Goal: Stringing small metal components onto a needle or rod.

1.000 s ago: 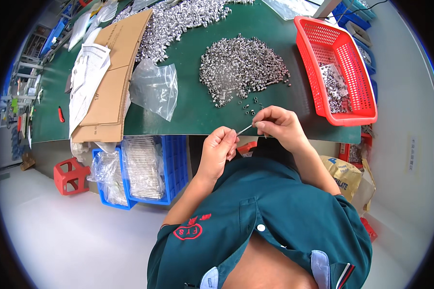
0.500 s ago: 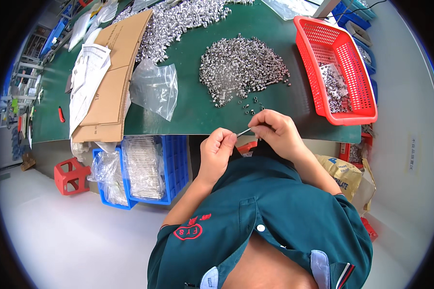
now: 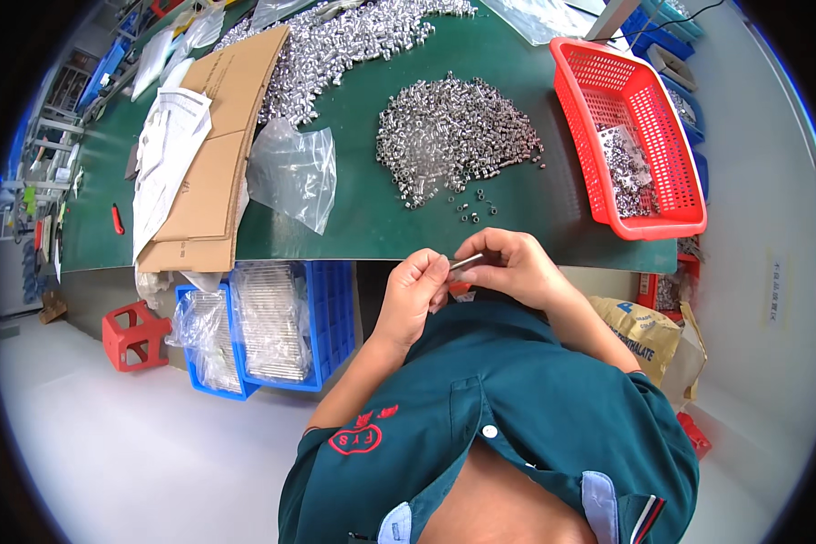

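Observation:
My left hand [image 3: 412,295] is closed in a pinch on a thin metal rod [image 3: 467,262], just off the near edge of the table. My right hand [image 3: 514,269] curls round the rod's other end, fingers bent and thumb close to my left fingertips. Whether a small ring sits between those right fingers is too small to tell. Beyond my hands lies a pile of small metal rings [image 3: 453,136] on the green table [image 3: 358,213]. A few loose rings [image 3: 470,216] lie between the pile and my hands.
A red plastic basket [image 3: 639,218] with small metal parts stands on the right. To the left are a clear plastic bag [image 3: 295,172], flat cardboard [image 3: 204,199] and papers. Farther back spreads a larger heap of shiny parts [image 3: 335,54]. Below the edge stand blue crates [image 3: 331,313] and a red stool [image 3: 136,335].
My hands have drawn closer together. The right fingers, earlier pinching near the rod's tip, now curl round it, and more of the rod's shaft shows between them.

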Available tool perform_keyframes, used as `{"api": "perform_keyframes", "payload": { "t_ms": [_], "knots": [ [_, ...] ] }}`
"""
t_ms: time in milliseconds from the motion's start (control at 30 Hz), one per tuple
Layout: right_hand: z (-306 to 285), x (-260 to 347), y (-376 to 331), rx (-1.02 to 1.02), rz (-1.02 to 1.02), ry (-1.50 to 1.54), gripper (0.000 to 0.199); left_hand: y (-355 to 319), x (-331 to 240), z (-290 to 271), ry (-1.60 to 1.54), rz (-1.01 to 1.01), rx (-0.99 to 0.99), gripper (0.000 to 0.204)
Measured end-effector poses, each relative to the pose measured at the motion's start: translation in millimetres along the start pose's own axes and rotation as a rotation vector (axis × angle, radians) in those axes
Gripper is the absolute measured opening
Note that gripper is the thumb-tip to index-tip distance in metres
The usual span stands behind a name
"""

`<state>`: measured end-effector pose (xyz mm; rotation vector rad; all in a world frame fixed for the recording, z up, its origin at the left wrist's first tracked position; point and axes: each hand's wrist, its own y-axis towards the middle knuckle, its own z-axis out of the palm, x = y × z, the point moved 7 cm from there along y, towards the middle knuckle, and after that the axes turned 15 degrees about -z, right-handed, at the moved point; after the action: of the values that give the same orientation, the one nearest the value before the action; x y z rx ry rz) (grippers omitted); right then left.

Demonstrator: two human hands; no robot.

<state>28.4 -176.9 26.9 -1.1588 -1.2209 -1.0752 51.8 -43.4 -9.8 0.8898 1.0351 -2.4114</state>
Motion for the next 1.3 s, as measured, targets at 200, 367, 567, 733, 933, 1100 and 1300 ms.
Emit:
{"api": "perform_keyframes", "payload": {
  "t_ms": [200,367,567,733,933,1100,1300],
  "knots": [
    [-69.9,25.8,8.9,-0.388,-0.294,-0.693,0.014,-0.8,-1.3,-11.3,-0.024,0.010,-0.036,0.024],
    [-64.0,27.2,28.9,-0.213,-0.276,-0.943,0.013,-1.7,0.6,-13.2,-0.026,0.007,-0.052,0.024],
    [-53.4,26.4,38.2,-0.116,-0.212,-1.098,0.013,-4.1,0.9,-17.1,-0.013,0.007,-0.083,0.024],
    [-54.5,19.0,39.0,-0.129,-0.231,-1.068,0.013,-3.7,-0.4,-17.0,-0.006,0.005,-0.082,0.023],
    [-68.2,13.0,34.3,-0.210,-0.213,-0.894,0.013,-0.8,-0.3,-16.5,-0.001,0.004,-0.077,0.023],
    [-75.3,16.4,28.7,-0.274,-0.200,-0.853,0.011,0.8,1.7,-19.5,-0.012,0.002,-0.078,0.023],
    [-57.2,30.0,28.7,-0.145,-0.417,-0.977,0.013,1.2,1.9,-18.4,-0.022,-0.002,-0.077,0.023]
  ]
}}
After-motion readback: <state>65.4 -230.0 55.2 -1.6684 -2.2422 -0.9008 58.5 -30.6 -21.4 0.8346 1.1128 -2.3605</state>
